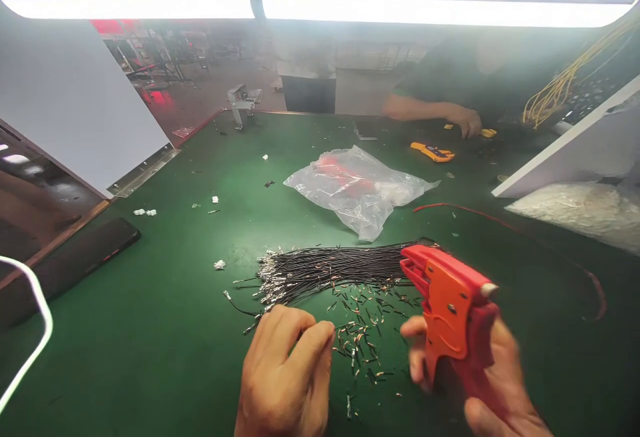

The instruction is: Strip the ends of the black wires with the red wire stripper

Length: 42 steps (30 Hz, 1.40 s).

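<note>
Our R hand (493, 370) is wrapped round the red stripper's (447, 297) grip, its nose by the R end of the black wire bundle (330, 267); can't tell if they touch. Our L hand (287, 370) is pinched narrow, just below the bundle's L end; can't tell if a wire's in it. Cut bits (360, 340) lie btwn our hands.

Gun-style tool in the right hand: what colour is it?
Tool: orange side plate, red top and red handle. Head view shows it best.
</note>
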Motion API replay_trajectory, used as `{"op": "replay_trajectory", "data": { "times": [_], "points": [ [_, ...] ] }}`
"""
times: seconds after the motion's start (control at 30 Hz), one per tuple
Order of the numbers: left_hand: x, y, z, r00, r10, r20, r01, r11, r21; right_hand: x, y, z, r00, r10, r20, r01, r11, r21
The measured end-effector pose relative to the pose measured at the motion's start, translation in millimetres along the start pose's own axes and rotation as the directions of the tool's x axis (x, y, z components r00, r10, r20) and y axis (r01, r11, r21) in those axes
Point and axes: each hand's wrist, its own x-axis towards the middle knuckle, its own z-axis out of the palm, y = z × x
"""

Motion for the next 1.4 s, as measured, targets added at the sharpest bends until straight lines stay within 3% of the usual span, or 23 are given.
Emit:
{"op": "replay_trajectory", "data": {
  "times": [0.1, 0.23, 0.37, 0.5, 0.6, 0.83, 0.97, 1.1, 1.4],
  "points": [
    [-3, 5, 7.6, 1.0, 0.022, 0.0, -0.022, 1.0, 0.019, 7, -5, 7, 0.969, -0.226, -0.101, 0.185, 0.932, -0.313],
    [-7, 12, 13.7, 0.992, 0.111, 0.062, -0.115, 0.992, 0.06, 15, -4, 11, 0.983, -0.174, -0.065, 0.119, 0.858, -0.499],
    [-11, 21, 19.5, 0.984, 0.163, 0.078, -0.168, 0.984, 0.057, 12, 5, 15, 0.964, -0.265, 0.017, 0.228, 0.794, -0.564],
    [-11, 25, 23.8, 0.977, 0.202, 0.067, -0.207, 0.974, 0.093, 12, 10, 16, 0.927, -0.332, 0.176, 0.344, 0.56, -0.754],
    [-10, 24, 23.8, 0.957, 0.259, 0.132, -0.271, 0.959, 0.085, 15, 10, 16, 0.888, -0.414, 0.2, 0.387, 0.44, -0.81],
    [-16, 18, 27.6, 0.956, 0.27, 0.119, -0.275, 0.961, 0.031, 17, 12, 20, 0.885, -0.458, 0.086, 0.307, 0.433, -0.847],
    [-20, 17, 38.6, 0.965, 0.258, 0.05, -0.26, 0.964, 0.048, 17, 14, 25, 0.885, -0.466, 0.015, 0.255, 0.455, -0.853],
    [-21, 18, 46.3, 0.97, 0.239, -0.047, -0.238, 0.971, 0.017, 17, 17, 26, 0.895, -0.445, 0.009, 0.235, 0.454, -0.859],
    [-19, 17, 43.0, 0.96, 0.28, 0.008, -0.28, 0.96, 0.021, 24, 14, 28, 0.89, -0.454, 0.045, 0.259, 0.421, -0.869]
  ]
}}
